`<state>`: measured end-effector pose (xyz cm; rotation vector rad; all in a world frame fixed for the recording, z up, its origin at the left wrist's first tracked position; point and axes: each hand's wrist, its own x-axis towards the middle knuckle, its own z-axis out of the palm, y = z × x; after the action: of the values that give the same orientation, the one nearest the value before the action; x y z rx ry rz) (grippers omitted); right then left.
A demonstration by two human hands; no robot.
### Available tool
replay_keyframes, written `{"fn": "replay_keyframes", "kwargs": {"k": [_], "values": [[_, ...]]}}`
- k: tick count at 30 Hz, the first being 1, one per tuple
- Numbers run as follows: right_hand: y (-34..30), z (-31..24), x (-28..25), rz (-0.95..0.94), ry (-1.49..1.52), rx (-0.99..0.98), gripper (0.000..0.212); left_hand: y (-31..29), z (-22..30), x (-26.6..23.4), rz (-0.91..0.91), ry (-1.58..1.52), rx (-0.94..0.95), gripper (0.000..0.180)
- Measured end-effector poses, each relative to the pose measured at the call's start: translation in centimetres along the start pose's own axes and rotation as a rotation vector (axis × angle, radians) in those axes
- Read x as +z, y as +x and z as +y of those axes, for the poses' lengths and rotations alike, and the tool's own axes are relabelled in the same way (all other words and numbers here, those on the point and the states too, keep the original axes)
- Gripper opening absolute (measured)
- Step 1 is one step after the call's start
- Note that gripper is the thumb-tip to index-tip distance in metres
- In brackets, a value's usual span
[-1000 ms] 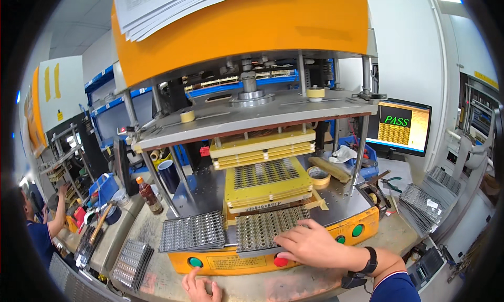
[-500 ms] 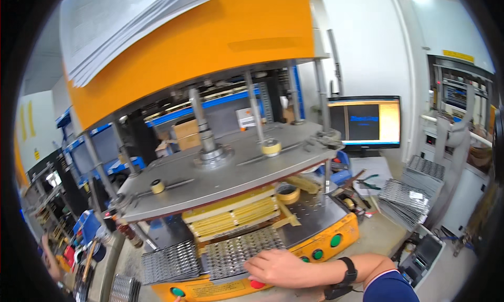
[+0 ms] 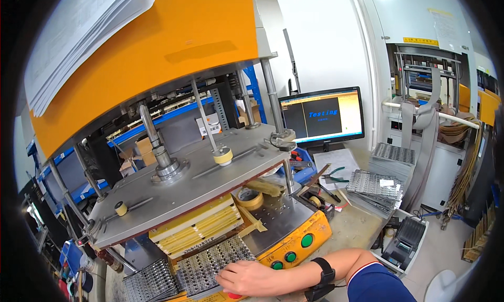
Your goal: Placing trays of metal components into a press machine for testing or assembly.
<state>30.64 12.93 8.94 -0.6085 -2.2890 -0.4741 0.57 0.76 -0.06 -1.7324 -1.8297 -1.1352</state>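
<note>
My right hand (image 3: 245, 278) reaches in from the lower right. Its fingers lie lightly bent over the front right corner of a silvery perforated panel (image 3: 210, 265), open rather than wrapped round it. A red button (image 3: 234, 296) shows just under the hand. The panel lies at the front of an orange press (image 3: 152, 44), before a yellow ribbed block (image 3: 197, 231) under a thick grey plate (image 3: 210, 170). A stack of similar perforated panels (image 3: 151, 282) sits to its left. My left hand is out of view.
Green buttons (image 3: 307, 240) line the press's front. A tape roll (image 3: 249, 198) lies on its bed. To the right are pliers (image 3: 335, 176), a monitor (image 3: 323, 115), more stacked panels (image 3: 374, 186) and a dark device (image 3: 407, 239) in a white bin.
The view has swung to the right, so the press sits farther left. My left fingertip, by the left green button before, has left the view. My right hand stays at the panel's corner.
</note>
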Motion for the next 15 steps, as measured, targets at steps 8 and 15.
{"fn": "replay_keyframes", "kwargs": {"k": [8, 15], "values": [[-0.01, 0.06, -0.01, 0.023, 0.027, -0.006, 0.026, 0.26, 0.34, -0.05, -0.02, -0.02, -0.016, 0.03], [0.02, -0.22, -0.36, 0.01, 0.007, 0.0, 0.025, 0.07, 0.27, 0.12, -0.018, -0.016, -0.004, 0.032]]}}
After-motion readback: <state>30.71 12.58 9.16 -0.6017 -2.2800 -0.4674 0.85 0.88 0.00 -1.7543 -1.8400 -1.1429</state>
